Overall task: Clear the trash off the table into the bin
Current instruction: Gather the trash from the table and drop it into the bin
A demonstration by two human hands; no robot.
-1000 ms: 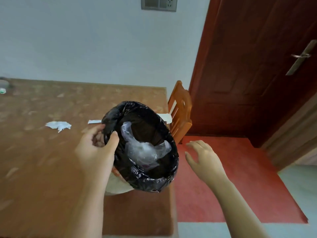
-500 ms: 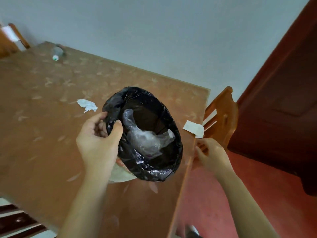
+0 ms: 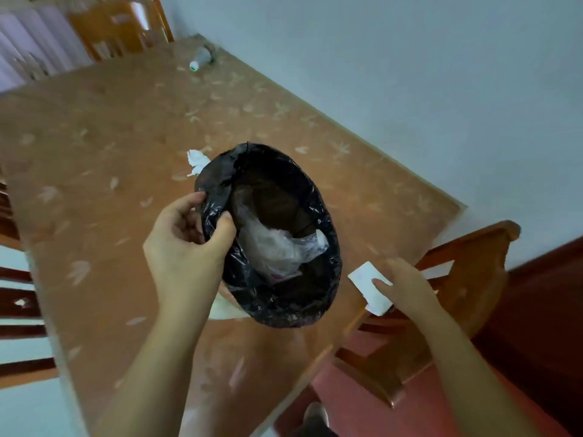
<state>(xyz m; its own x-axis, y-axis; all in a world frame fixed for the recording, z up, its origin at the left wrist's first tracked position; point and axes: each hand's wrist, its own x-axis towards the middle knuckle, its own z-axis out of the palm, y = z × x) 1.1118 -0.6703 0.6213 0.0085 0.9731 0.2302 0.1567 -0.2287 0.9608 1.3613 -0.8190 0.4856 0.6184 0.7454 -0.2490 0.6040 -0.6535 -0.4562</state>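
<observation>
A person stands at the corner of a brown leaf-patterned table [image 3: 110, 146] whose far edge runs along a pale wall [image 3: 441, 74]. The left hand [image 3: 186, 247] pinches the rim of a bin [image 3: 284, 298] lined with a black bag, thumb inside and fingers outside, holding it tilted above the table; clear crumpled plastic [image 3: 277, 247] lies inside it. The right hand [image 3: 407, 285] is loosely open, fingertips resting on a white paper slip [image 3: 367, 285] that sits at the table's right edge; whether it grips the slip is unclear. Three pieces of trash show on the table: that slip, one crumpled white tissue [image 3: 197, 160] just behind the bin, and one toppled cup [image 3: 200, 58] at the far corner. One wooden chair [image 3: 467, 279] crowds the right edge, another [image 3: 120, 29] stands beyond the far end. The tabletop's left half is open.
</observation>
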